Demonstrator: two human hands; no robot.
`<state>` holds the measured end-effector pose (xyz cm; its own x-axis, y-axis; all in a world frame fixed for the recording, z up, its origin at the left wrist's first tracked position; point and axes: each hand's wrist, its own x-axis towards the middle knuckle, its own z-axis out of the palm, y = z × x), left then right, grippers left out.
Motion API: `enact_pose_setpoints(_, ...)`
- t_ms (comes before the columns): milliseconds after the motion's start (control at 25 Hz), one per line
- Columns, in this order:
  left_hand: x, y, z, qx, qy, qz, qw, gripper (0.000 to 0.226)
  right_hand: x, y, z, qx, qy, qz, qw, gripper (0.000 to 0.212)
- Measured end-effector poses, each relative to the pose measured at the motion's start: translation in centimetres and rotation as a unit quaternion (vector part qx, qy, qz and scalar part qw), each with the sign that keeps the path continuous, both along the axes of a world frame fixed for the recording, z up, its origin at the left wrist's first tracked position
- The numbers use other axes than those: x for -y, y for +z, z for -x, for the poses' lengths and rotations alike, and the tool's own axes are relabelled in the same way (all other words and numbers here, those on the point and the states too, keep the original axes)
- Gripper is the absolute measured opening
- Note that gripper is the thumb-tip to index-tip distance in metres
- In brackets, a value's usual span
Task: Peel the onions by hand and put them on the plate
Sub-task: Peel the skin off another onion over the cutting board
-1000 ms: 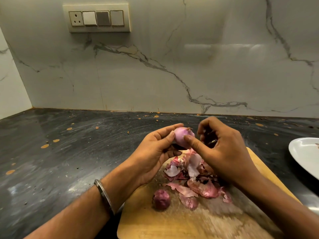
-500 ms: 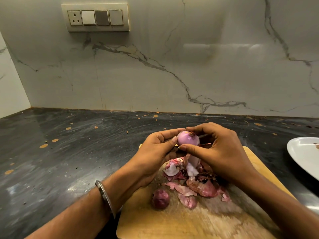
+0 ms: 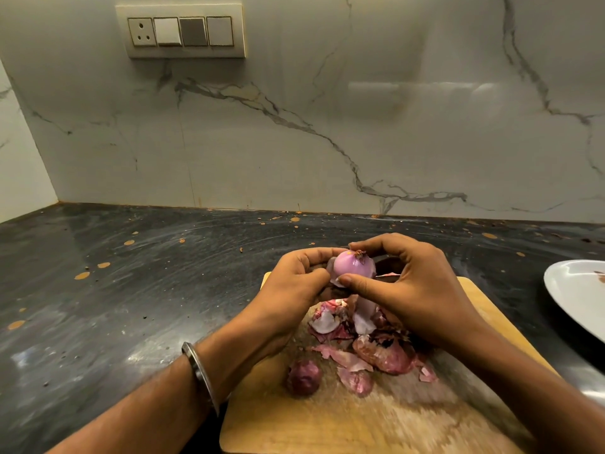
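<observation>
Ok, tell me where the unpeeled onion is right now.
In the head view, the unpeeled onion lies on the wooden cutting board, lower centre, just left of the pile of peels and below the left hand.

Single view only, worn on the head, looking forward and down from close above the counter [image 3: 131, 306]. Faced a marble wall [image 3: 327, 126] straight ahead, switch panel [image 3: 180, 31] high at upper left. Wide-angle, edges bent; lower edge blurred, perhaps from head motion.
</observation>
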<state>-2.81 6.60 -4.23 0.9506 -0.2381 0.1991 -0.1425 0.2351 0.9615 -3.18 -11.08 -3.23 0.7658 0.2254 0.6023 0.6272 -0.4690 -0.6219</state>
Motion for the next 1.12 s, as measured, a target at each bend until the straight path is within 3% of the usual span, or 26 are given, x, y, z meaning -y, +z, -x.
enact_pose_setpoints(160,0.0,0.1,0.2,-0.003,-0.006,0.016,1.0,0.03,0.1,-0.3,-0.4,-0.034,0.029,-0.027,0.999,0.043)
enact_pose_setpoints(440,-0.2,-0.1,0.1,0.024,0.053,-0.032,0.998,0.034,-0.1,0.3,0.3,0.026,0.005,0.047,0.999,0.053)
enact_pose_setpoints(880,-1.0,-0.4,-0.6,-0.016,0.027,0.039,0.999,0.021,0.1,0.4,-0.1,-0.096,0.073,-0.048,0.991,0.04)
enact_pose_setpoints(1120,-0.6,-0.4,-0.4,0.004,0.068,-0.093,0.993,0.027,0.1,0.5,0.0,-0.098,0.058,-0.063,0.992,0.027)
